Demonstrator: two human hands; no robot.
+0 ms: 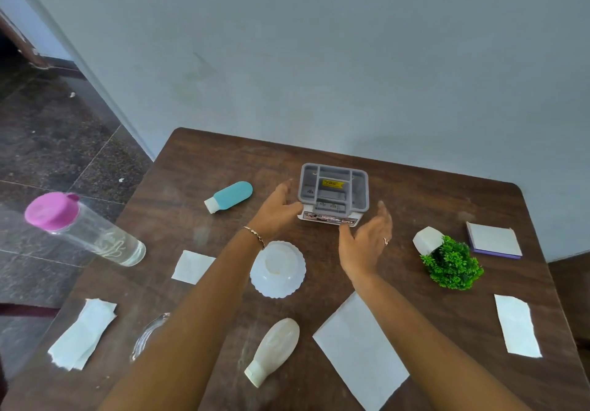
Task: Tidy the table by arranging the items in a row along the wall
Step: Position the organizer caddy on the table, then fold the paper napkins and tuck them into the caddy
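One head-worn view looks forward and steeply down, close over the table [415, 187], facing the wall [319, 59].

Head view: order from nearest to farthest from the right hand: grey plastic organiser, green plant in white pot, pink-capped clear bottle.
1. Grey plastic organiser, just ahead.
2. Green plant in white pot, right side.
3. Pink-capped clear bottle, far left.

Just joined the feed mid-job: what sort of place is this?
Likely a room in a home: a wooden table against a bare pale-blue wall, dark stone floor, and household bits such as a grey organizer.
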